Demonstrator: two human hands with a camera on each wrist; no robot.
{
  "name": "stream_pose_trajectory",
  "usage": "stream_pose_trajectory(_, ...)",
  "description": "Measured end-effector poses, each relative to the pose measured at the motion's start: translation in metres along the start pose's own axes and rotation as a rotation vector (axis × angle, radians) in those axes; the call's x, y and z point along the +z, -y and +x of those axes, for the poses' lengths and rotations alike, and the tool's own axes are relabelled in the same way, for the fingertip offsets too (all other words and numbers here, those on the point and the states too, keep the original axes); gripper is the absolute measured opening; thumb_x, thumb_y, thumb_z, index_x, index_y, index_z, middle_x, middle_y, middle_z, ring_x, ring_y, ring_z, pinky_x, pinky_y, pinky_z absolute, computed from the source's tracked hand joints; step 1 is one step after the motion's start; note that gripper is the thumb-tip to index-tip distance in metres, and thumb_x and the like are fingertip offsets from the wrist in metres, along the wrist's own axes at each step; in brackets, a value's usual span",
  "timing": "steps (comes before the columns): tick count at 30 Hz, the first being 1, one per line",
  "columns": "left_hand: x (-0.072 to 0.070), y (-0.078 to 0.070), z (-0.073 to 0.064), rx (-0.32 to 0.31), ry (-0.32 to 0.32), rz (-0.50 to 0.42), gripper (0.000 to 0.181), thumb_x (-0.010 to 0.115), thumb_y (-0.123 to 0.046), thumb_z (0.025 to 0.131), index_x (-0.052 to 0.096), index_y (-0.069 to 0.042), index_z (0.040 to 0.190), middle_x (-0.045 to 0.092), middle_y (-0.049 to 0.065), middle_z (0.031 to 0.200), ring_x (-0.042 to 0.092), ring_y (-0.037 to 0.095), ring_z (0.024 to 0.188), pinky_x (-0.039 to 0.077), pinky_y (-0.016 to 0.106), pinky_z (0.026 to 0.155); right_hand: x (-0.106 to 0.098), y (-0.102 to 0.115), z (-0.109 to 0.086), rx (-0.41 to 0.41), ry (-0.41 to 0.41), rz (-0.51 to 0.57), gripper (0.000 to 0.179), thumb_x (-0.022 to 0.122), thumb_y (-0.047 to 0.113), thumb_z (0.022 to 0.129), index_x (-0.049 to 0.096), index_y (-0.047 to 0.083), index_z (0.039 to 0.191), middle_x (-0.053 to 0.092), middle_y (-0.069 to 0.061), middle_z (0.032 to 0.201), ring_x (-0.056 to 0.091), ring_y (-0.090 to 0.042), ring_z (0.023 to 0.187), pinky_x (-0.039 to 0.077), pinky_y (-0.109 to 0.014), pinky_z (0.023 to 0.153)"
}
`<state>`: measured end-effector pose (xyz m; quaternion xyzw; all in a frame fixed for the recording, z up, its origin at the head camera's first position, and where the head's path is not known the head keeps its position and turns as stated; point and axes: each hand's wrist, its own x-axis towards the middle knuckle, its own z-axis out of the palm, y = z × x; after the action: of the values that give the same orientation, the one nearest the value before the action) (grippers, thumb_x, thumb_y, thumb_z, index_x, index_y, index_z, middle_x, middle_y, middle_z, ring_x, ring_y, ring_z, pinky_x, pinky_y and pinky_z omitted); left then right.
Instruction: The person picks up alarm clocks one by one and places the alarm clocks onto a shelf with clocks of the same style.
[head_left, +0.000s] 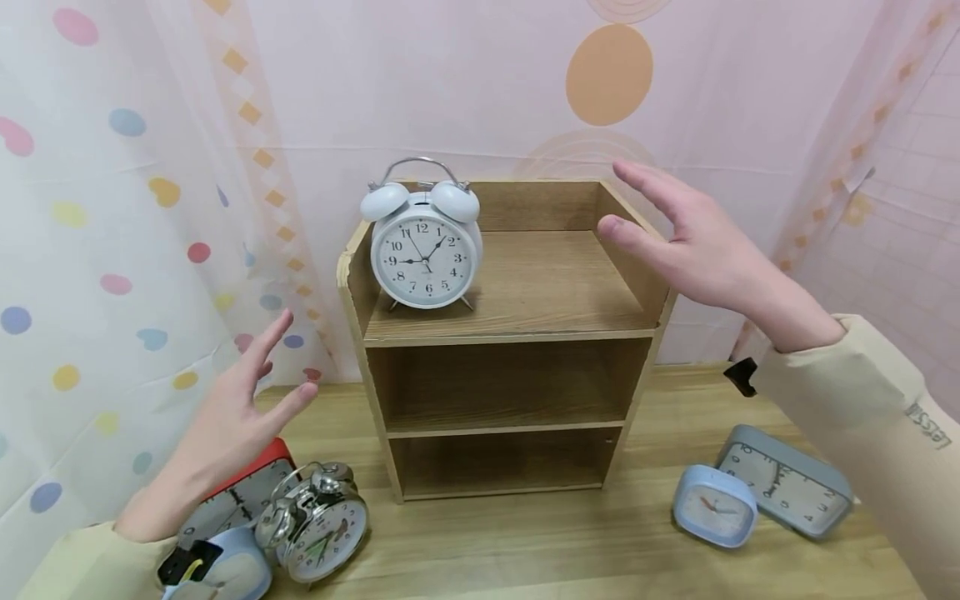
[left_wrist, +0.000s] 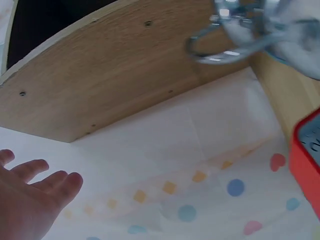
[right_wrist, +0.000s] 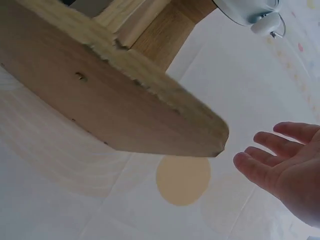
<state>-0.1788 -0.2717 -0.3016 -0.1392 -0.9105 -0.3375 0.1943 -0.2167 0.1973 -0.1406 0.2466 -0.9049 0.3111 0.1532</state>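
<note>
A white twin-bell alarm clock [head_left: 426, 258] stands upright on the left part of the wooden shelf unit's [head_left: 517, 337] top board. My right hand [head_left: 690, 233] hovers at the unit's upper right side, fingers extended and holding nothing. Lower on the left, my left hand [head_left: 232, 417] is raised with its fingers spread and nothing in it. Below and beside that hand sit a silver twin-bell clock [head_left: 326, 537], a red clock [head_left: 277, 454] and a light blue clock [head_left: 243, 567], the last two partly hidden by the left hand and sleeve.
On the table [head_left: 502, 550] at right, a small blue clock [head_left: 715, 507] leans against a larger grey-blue clock [head_left: 787, 479]. Two lower compartments of the unit face me. A patterned curtain [head_left: 450, 83] hangs behind and along both sides.
</note>
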Motion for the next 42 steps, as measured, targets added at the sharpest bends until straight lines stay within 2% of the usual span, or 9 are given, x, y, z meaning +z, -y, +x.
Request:
stream_pose_trajectory(5, 0.001, 0.009, -0.008, -0.010, 0.043, 0.081, 0.092, 0.072, -0.035, 0.099, 0.014, -0.034, 0.170, 0.033, 0.022, 0.171, 0.050, 0.068, 0.130, 0.041, 0.081, 0.098, -0.003, -0.010, -0.009, 0.005, -0.046, 0.013, 0.074, 0.059, 0.044, 0.106, 0.028, 0.018, 0.167, 0.026, -0.002, 0.176, 0.019, -0.025, 0.166, 0.017, -0.054, 0.136)
stream_pose_trajectory(12, 0.002, 0.013, -0.016, -0.007, 0.101, 0.132, 0.094, 0.074, -0.041, 0.097, 0.014, -0.037, 0.169, 0.034, 0.021, 0.171, 0.044, 0.061, 0.142, 0.040, 0.080, 0.102, -0.002, -0.025, -0.021, 0.035, -0.092, 0.064, 0.069, 0.058, 0.033, 0.108, 0.029, 0.014, 0.167, 0.027, -0.006, 0.176, 0.022, -0.025, 0.165, 0.023, -0.054, 0.134)
stream_pose_trajectory(18, 0.004, 0.018, -0.022, -0.018, 0.119, 0.171, 0.095, 0.075, -0.043, 0.096, 0.016, -0.033, 0.170, 0.037, 0.022, 0.170, 0.049, 0.060, 0.137, 0.044, 0.076, 0.099, 0.004, -0.038, -0.029, 0.077, -0.131, 0.081, 0.069, 0.059, 0.032, 0.108, 0.030, 0.011, 0.166, 0.029, -0.008, 0.175, 0.025, -0.028, 0.164, 0.029, -0.056, 0.131)
stream_pose_trajectory(21, 0.005, 0.021, -0.026, -0.040, 0.148, 0.182, 0.096, 0.075, -0.046, 0.096, 0.016, -0.033, 0.170, 0.037, 0.020, 0.170, 0.048, 0.058, 0.140, 0.044, 0.076, 0.100, 0.009, -0.044, -0.031, 0.102, -0.141, 0.104, 0.069, 0.059, 0.032, 0.108, 0.029, 0.010, 0.166, 0.029, -0.008, 0.175, 0.026, -0.028, 0.164, 0.032, -0.055, 0.129)
stream_pose_trajectory(24, 0.007, 0.024, -0.029, -0.060, 0.176, 0.198, 0.097, 0.075, -0.049, 0.095, 0.015, -0.033, 0.170, 0.038, 0.021, 0.169, 0.045, 0.057, 0.144, 0.042, 0.077, 0.102, 0.013, -0.050, -0.034, 0.127, -0.143, 0.123, 0.070, 0.059, 0.032, 0.108, 0.028, 0.011, 0.167, 0.029, -0.007, 0.175, 0.028, -0.028, 0.163, 0.036, -0.045, 0.126)
stream_pose_trajectory(27, 0.009, 0.026, -0.031, -0.071, 0.190, 0.211, 0.098, 0.075, -0.053, 0.094, 0.017, -0.033, 0.170, 0.040, 0.023, 0.167, 0.045, 0.055, 0.145, 0.042, 0.077, 0.103, 0.017, -0.055, -0.038, 0.135, -0.157, 0.128, 0.069, 0.058, 0.031, 0.108, 0.027, 0.012, 0.167, 0.030, -0.009, 0.174, 0.031, -0.031, 0.162, 0.042, -0.024, 0.120)
stream_pose_trajectory(31, 0.011, 0.030, -0.037, -0.087, 0.221, 0.236, 0.097, 0.073, -0.058, 0.093, 0.017, -0.035, 0.169, 0.042, 0.024, 0.166, 0.047, 0.054, 0.144, 0.046, 0.077, 0.099, 0.024, -0.060, -0.040, 0.119, -0.190, 0.148, 0.067, 0.057, 0.028, 0.109, 0.027, 0.009, 0.167, 0.031, -0.013, 0.173, 0.034, -0.036, 0.159, 0.041, -0.001, 0.107)
stream_pose_trajectory(35, 0.014, 0.036, -0.043, -0.089, 0.246, 0.258, 0.096, 0.074, -0.059, 0.093, 0.021, -0.034, 0.169, 0.045, 0.024, 0.163, 0.050, 0.054, 0.140, 0.049, 0.076, 0.095, 0.030, -0.065, -0.040, 0.110, -0.219, 0.156, 0.067, 0.056, 0.025, 0.109, 0.027, 0.006, 0.166, 0.033, -0.017, 0.171, 0.039, -0.039, 0.156, 0.041, 0.003, 0.102)
stream_pose_trajectory(42, 0.020, 0.045, -0.052, -0.113, 0.264, 0.286, 0.094, 0.074, -0.062, 0.091, 0.031, -0.027, 0.167, 0.053, 0.026, 0.157, 0.055, 0.053, 0.135, 0.052, 0.073, 0.091, 0.038, -0.070, -0.042, 0.120, -0.212, 0.149, 0.068, 0.055, 0.029, 0.110, 0.026, 0.007, 0.167, 0.032, -0.016, 0.172, 0.042, -0.039, 0.154, 0.042, 0.001, 0.102)
